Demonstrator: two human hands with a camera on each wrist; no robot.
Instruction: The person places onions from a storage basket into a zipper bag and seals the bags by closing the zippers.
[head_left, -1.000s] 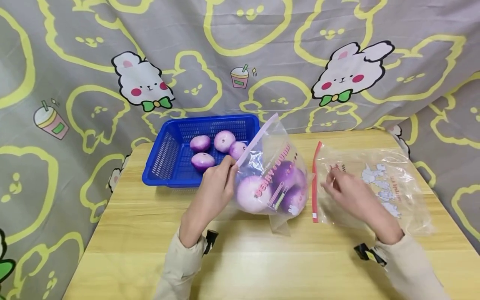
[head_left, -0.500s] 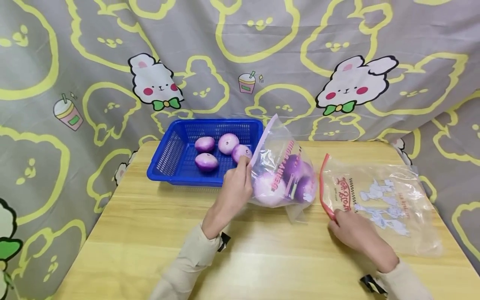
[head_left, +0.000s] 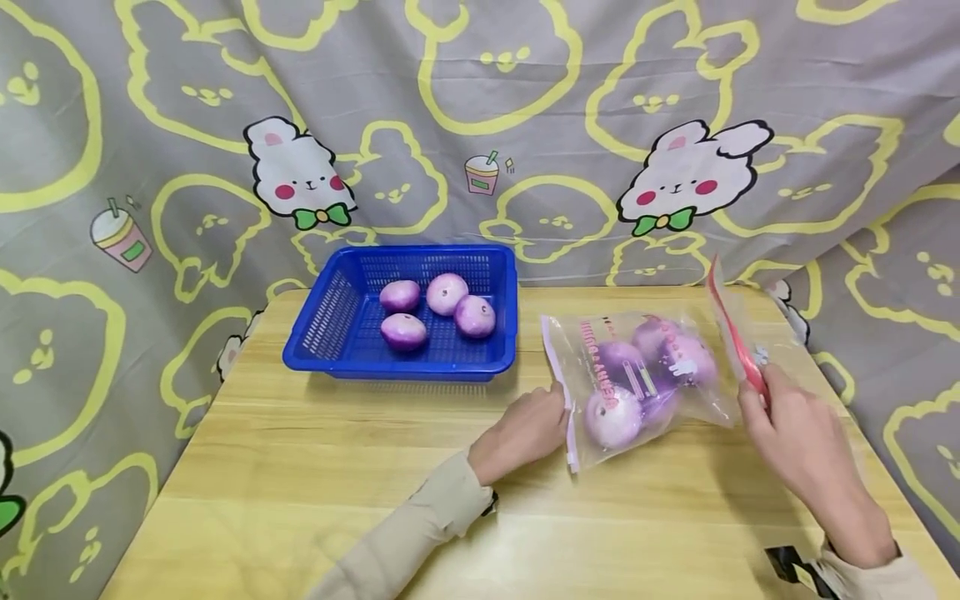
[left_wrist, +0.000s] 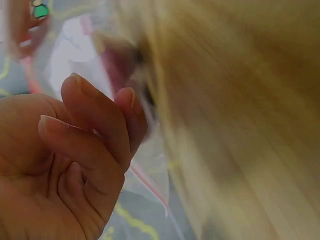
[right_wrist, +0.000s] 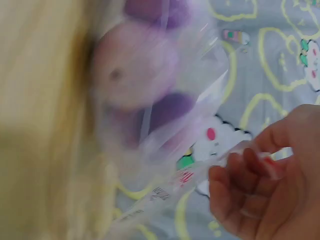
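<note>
- Curtain (head_left: 547, 83): grey fabric with yellow outlines and rabbit figures. It hangs behind the basket, which is the reference for all positions.
- Tabletop (head_left: 300, 492): wood-grain surface. It extends from the basket toward the person. The far edge runs close behind the basket; the left edge slopes outward from beside it. A strip of wood shows between the basket and the filled bag, and a broad stretch shows in front of both.
- Basket (head_left: 405, 365): blue, upright, perforated walls, near the far edge.
- Filled bag (head_left: 636, 377): clear, printed, on the tabletop to the right of the basket and apart from it. The lilac zip edge faces the basket.
- Red-edged bag (head_left: 735, 337): clear, to the right of the basket, beyond the filled bag. The red edge is raised and the bag is seen nearly edge-on.
- Right hand (head_left: 806, 442): grip narrow, pinching the red edge between thumb and fingers. Position: right of the basket, near the tabletop's right edge.
- Left hand (head_left: 521, 433): grip relaxed, fingers loosely bent and partly parted in the left wrist view. Position: front right of the basket, at the lilac edge; contact cannot be told.
- Onions: purple and white. Four (head_left: 403, 332) sit inside the basket, two of them adjacent; several more (head_left: 613, 417) lie inside the filled bag.
</note>
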